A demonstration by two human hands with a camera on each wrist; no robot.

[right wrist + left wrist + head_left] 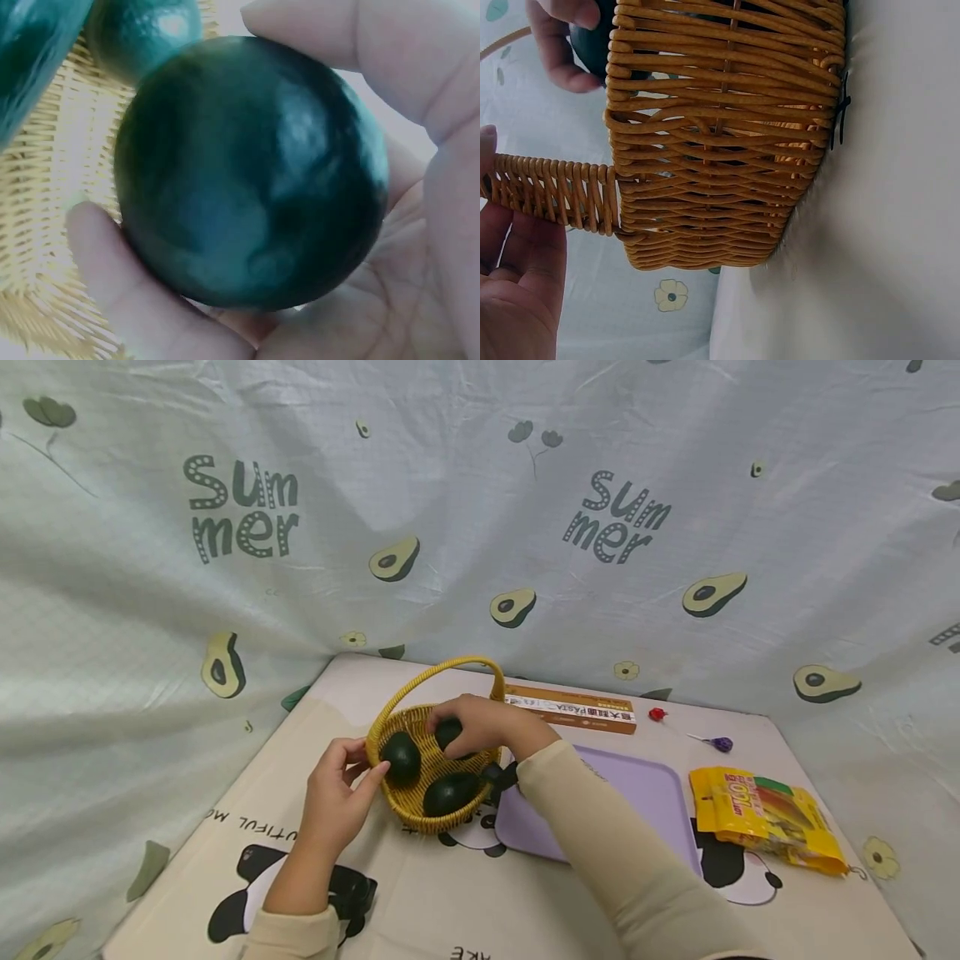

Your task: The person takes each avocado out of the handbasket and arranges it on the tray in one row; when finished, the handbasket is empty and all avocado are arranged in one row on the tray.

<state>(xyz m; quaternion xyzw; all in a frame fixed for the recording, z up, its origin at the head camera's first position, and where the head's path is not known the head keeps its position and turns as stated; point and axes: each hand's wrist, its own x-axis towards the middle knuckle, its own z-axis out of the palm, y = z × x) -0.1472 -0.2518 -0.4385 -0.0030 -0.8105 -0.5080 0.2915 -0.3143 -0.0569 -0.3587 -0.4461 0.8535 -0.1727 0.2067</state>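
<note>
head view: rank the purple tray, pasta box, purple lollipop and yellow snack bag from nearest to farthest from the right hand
From the right hand, which grips an avocado over the basket:
1. Purple tray, just to its right.
2. Pasta box, behind and to the right; close to the tray's rank.
3. Purple lollipop, farther right.
4. Yellow snack bag, far right.

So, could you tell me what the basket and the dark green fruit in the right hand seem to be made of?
The basket looks like woven wicker or rattan: round honey-yellow strands interlaced over uprights, with a slight sheen. The dark green fruit held by the right hand looks smooth and glossy with soft highlights, possibly plastic or a real avocado; the pictures leave it open.
</note>
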